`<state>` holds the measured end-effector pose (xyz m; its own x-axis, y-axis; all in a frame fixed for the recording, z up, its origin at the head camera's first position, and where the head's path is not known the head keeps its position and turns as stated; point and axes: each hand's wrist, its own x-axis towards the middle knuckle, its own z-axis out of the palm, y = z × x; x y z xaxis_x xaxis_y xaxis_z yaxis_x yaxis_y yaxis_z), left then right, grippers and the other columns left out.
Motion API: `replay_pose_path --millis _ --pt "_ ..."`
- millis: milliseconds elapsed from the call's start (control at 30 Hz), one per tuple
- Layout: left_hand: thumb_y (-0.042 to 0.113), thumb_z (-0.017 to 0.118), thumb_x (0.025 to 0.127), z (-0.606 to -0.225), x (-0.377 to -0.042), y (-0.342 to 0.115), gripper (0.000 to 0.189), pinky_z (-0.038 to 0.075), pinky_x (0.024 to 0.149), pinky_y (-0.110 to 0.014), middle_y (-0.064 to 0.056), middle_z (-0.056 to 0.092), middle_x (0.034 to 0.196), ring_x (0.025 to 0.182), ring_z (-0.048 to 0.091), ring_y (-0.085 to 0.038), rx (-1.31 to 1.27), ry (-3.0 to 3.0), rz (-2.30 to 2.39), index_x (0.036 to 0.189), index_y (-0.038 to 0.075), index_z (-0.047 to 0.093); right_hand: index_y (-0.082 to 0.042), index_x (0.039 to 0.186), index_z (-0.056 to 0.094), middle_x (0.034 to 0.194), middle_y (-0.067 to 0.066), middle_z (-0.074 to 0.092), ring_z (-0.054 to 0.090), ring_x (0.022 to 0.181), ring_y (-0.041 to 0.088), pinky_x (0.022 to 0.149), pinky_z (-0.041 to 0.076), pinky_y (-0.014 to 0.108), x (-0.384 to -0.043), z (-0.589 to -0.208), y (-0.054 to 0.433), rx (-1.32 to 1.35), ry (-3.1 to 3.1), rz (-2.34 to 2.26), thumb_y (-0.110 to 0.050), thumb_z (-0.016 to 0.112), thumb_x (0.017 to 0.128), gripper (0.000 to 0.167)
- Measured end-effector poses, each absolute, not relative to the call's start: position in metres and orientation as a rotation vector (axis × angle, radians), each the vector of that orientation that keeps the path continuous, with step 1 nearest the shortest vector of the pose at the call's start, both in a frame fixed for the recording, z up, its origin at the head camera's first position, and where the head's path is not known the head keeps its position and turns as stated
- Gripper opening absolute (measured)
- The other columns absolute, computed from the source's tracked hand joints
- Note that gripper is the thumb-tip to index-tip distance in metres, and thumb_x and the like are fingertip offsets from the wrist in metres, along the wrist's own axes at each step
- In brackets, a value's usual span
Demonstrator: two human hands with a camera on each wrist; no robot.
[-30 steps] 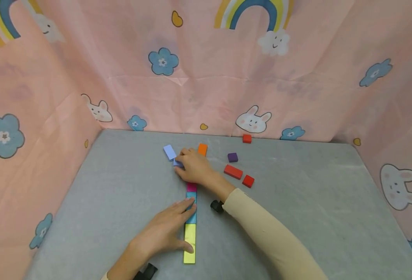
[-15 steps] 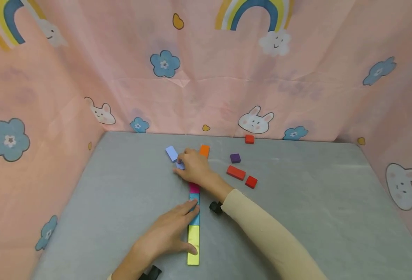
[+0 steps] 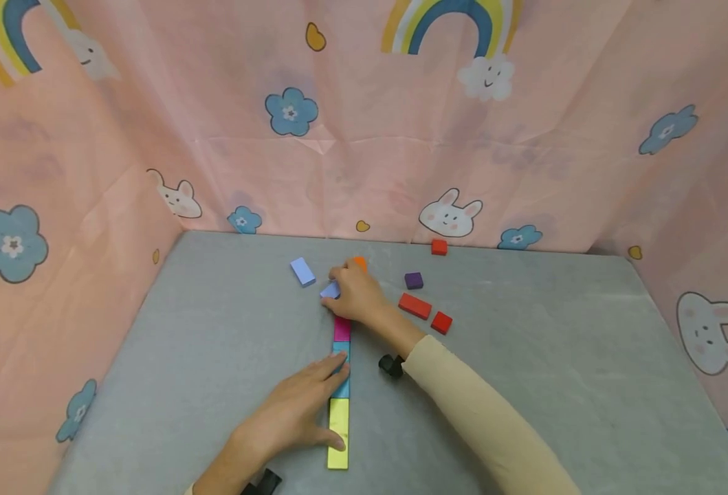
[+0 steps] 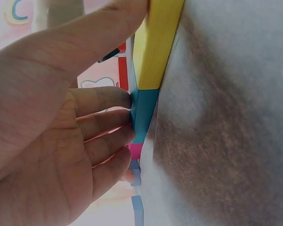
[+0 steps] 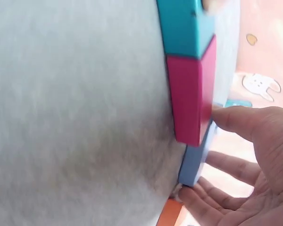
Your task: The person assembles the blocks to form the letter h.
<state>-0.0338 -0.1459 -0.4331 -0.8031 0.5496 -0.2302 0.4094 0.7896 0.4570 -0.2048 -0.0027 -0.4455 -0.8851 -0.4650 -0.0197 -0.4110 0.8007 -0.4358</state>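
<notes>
A straight row on the grey table runs from a yellow block (image 3: 339, 416) through a blue block (image 3: 342, 391) to a pink block (image 3: 342, 330). Beside it, my left hand (image 3: 292, 407) rests its fingertips on the blue block and its thumb on the yellow one. My right hand (image 3: 361, 297) pinches a periwinkle block (image 5: 193, 162) at the far end of the pink block; in the right wrist view the two lie end to end. Another periwinkle block (image 3: 302, 272) lies to the left. Partly behind the right hand is an orange block (image 3: 360, 262).
Right of the row lie a long red block (image 3: 414, 306), a small red block (image 3: 441, 322) and a purple block (image 3: 413, 280). Another red block (image 3: 439, 247) sits at the back edge, against the patterned pink curtain (image 3: 364, 165).
My right hand has moved slightly right with the periwinkle block, away from the other periwinkle block and toward the row's far end. The left hand has stayed on the row.
</notes>
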Motion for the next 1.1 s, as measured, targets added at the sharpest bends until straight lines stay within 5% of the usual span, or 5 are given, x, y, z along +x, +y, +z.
replay_pose_path --millis 333,1100 --pt "0.049 0.096 0.071 -0.434 -0.034 -0.147 0.109 0.040 0.128 -0.047 -0.010 0.037 0.173 0.160 0.039 -0.027 0.745 2.634 0.526 0.157 0.003 0.049 -0.002 0.128 0.074 0.129 0.014 0.076 0.070 0.121 0.029 0.105 0.060 0.046 -0.217 -0.444 0.019 -0.809 2.786 -0.717 -0.023 0.083 0.092 0.042" --pt "0.047 0.097 0.070 -0.433 -0.033 -0.147 0.109 0.042 0.127 -0.049 -0.010 0.038 0.172 0.159 0.040 -0.028 0.743 2.640 0.549 0.157 0.003 0.049 -0.008 0.140 0.069 0.151 0.013 0.063 0.057 0.145 0.031 0.126 0.044 0.049 -0.222 -0.447 0.046 -1.075 2.596 -0.631 -0.026 0.073 0.101 0.043"
